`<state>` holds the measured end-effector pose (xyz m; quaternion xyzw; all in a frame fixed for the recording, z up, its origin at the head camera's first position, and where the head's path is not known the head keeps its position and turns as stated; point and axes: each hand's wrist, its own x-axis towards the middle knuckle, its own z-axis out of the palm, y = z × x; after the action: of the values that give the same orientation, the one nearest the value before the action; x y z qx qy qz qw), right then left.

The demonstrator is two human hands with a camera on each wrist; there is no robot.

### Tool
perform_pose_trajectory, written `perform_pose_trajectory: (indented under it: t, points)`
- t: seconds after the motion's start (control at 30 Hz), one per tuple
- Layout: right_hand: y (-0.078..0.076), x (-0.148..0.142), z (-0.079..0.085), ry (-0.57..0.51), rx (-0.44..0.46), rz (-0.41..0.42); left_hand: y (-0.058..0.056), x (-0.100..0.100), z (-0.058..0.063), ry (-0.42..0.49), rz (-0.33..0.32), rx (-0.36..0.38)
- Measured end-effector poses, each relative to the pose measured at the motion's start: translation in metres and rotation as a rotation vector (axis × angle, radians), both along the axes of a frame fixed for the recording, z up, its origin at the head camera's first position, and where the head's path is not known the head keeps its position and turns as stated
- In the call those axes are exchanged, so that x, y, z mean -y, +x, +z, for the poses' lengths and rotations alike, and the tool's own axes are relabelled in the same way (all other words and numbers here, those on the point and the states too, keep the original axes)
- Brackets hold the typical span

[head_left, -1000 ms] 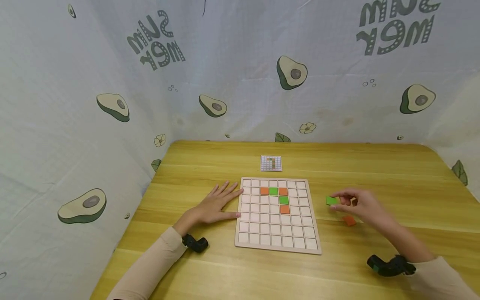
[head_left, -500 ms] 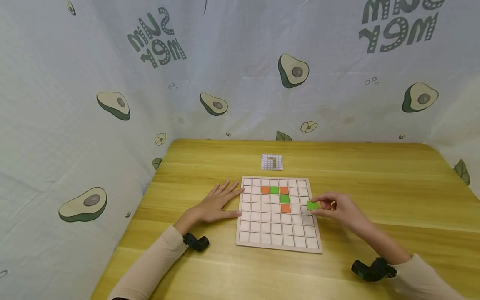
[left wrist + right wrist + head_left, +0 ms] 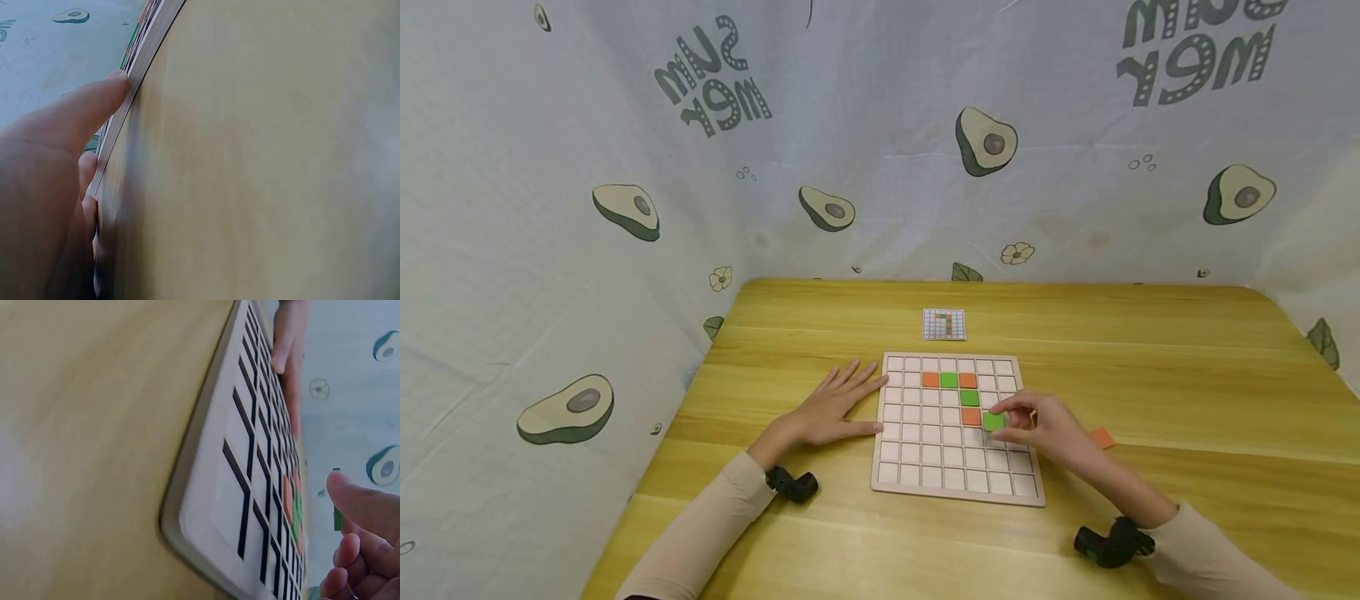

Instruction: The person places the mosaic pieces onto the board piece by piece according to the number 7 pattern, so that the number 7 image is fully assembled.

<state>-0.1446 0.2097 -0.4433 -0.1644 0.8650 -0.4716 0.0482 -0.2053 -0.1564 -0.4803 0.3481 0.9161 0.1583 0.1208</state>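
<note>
A pale wooden grid board (image 3: pixel 925 456) lies on the table, with orange tiles (image 3: pixel 971 417) and green tiles (image 3: pixel 969 398) set in some of its squares. Between thumb and fingers my right hand (image 3: pixel 1037 423) pinches a green tile (image 3: pixel 993 422) over the board, just right of the lowest orange tile. The right wrist view shows that green tile (image 3: pixel 338 519) edge-on, raised off the board. My left hand (image 3: pixel 827 417) is spread flat on the table, its thumb and index fingertip touching the board's left edge. In the left wrist view the thumb (image 3: pixel 94 106) meets that edge.
A small printed card (image 3: pixel 943 324) with a coloured grid pattern lies behind the board. A loose orange tile (image 3: pixel 1102 438) rests on the table, right of the board beside my right wrist. A curtain with avocado prints (image 3: pixel 985 143) hangs behind the table (image 3: pixel 820 533).
My right hand has carried the green tile leftward from the table's right side to over the board. The loose orange tile stays behind. My left hand has not moved.
</note>
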Motion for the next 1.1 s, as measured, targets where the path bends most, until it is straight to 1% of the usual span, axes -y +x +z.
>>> perform_pose_trajectory:
  t: [0.27, 0.5, 0.8, 1.1]
  points:
    - [0.001, 0.015, -0.007, 0.004, 0.033, 0.004, -0.001, -0.002, 0.0, 0.008, 0.001, 0.004]
    - [0.002, 0.021, -0.013, 0.026, 0.073, -0.005, -0.002, -0.003, 0.0, 0.016, -0.003, 0.002]
    - [0.001, 0.023, -0.019, 0.022, 0.061, 0.019, -0.001, -0.002, 0.002, 0.007, -0.002, 0.009]
    - [0.001, 0.026, -0.021, 0.036, 0.056, 0.026, 0.0, 0.0, 0.001, 0.005, 0.0, 0.003]
